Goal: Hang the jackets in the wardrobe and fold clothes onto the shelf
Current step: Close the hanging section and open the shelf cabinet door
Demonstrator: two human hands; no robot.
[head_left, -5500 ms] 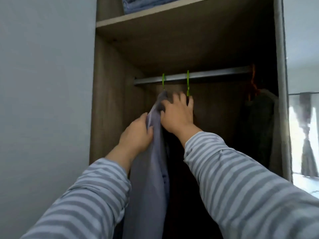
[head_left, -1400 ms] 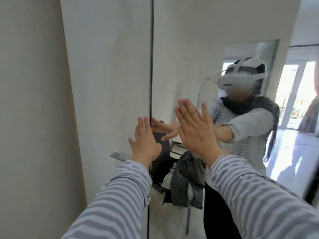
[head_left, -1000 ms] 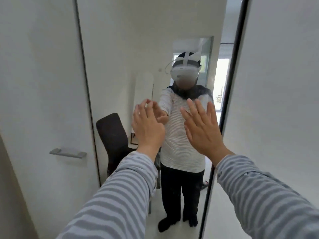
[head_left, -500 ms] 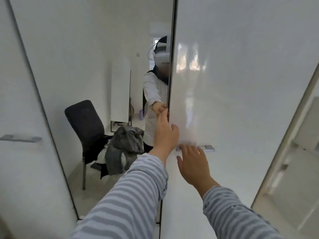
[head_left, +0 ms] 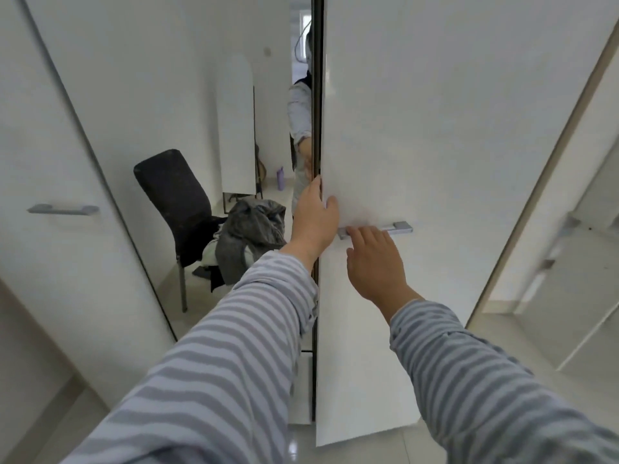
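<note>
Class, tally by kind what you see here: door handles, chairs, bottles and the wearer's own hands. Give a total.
Door handles: 2 (left door handle, right door handle)
Chairs: 1 (black chair)
Bottles: 1 (purple bottle)
Hands: 2 (left hand, right hand)
Total: 6

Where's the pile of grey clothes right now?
In the head view, the pile of grey clothes shows in the mirrored door, left of centre, heaped on the black chair just left of the left hand.
</note>
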